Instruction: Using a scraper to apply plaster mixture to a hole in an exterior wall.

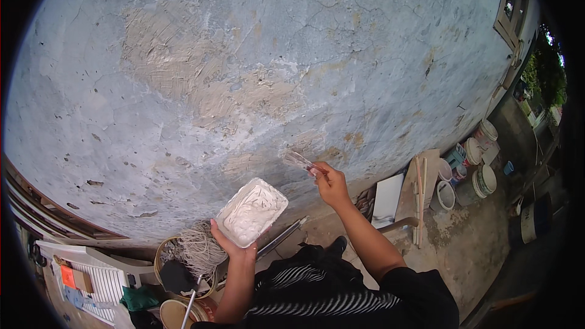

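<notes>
My left hand [234, 248] is closed on a white rectangular tub [281, 201], supporting it from below and the side. Pale, creamy filler [247, 216] lies inside the tub, with ridges on its surface. My right hand [332, 185] grips the reddish handle of a putty knife [298, 159]. Its blade is smeared with filler and points up and left at the wall; whether it touches cannot be told. In front of me the cracked, blue-grey wall [365, 55] carries a large beige filler patch [177, 55] at upper left and a smaller patch [304, 142] by the blade.
Several buckets [481, 180] stand on the floor at right, near wooden sticks [420, 201] and a white board [388, 201] leaning at the wall. At lower left are a basket with a string mop [198, 250], a round tub [177, 314] and a white slatted bench [79, 268].
</notes>
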Demonstrator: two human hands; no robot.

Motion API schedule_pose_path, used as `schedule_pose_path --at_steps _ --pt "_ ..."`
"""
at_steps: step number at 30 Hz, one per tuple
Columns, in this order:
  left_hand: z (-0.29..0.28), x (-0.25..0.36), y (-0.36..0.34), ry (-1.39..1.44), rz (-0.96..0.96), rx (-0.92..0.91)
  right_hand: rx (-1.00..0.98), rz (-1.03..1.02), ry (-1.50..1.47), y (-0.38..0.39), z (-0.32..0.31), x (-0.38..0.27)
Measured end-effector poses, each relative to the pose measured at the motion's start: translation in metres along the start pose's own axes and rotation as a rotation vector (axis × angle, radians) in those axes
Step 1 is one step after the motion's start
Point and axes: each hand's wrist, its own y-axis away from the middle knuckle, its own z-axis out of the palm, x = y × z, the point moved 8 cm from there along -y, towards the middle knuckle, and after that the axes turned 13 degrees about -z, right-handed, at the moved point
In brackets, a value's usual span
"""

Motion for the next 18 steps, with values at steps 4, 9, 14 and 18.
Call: schedule_pose_path --at_steps 4,9,14,18 --pt "-0.002 0.005 0.005 0.004 0.033 0.005 0.338 -0.015 -0.186 0.005 -0.019 -0.007" --pt "-0.004 0.006 0.006 0.04 0.026 0.049 0.209 -0.138 -0.004 -0.003 -0.03 -0.026" --pt "0.0 0.004 0.005 -0.006 0.006 0.069 0.167 -0.34 0.249 -0.001 -0.033 -0.05" --pt "-0.001 0.0 0.0 0.014 -0.006 0.027 0.27 -0.112 0.055 0.005 -0.046 -0.014"
